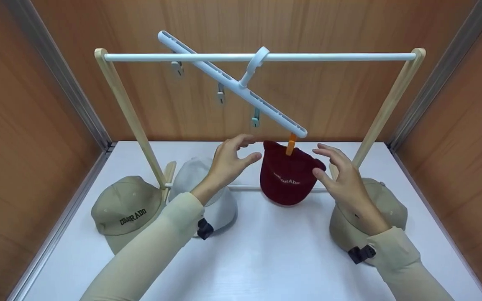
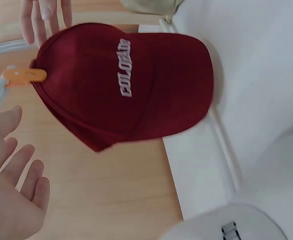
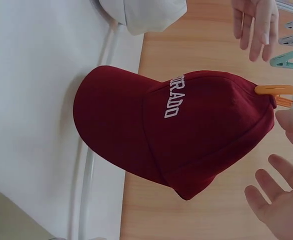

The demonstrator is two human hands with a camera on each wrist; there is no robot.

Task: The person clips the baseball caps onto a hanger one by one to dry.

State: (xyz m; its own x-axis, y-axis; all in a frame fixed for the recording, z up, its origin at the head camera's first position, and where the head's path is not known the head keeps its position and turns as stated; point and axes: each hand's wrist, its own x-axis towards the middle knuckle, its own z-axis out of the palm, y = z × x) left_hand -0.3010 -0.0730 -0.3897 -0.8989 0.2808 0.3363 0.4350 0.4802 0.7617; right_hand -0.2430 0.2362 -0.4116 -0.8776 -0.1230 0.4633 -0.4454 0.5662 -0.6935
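A dark red cap (image 1: 287,177) with white lettering hangs by an orange clip (image 1: 291,146) from the lower right end of a pale blue hanger (image 1: 232,83). My left hand (image 1: 230,161) is held to the left of the cap, fingers loosely bent and apart from it. On the cap's other side is my right hand (image 1: 341,175), thumb and fingers spread, with a small gap from the cap in the right wrist view. Neither hand holds anything. In the left wrist view, the orange clip (image 2: 25,75) pinches the cap's edge.
The hanger hooks over a white rod (image 1: 333,57) between wooden posts. Other clips, such as a teal one (image 1: 255,119), dangle from it. A khaki cap (image 1: 128,205) lies at left, a pale grey cap (image 1: 224,209) behind my left arm, another khaki cap (image 1: 385,205) under my right.
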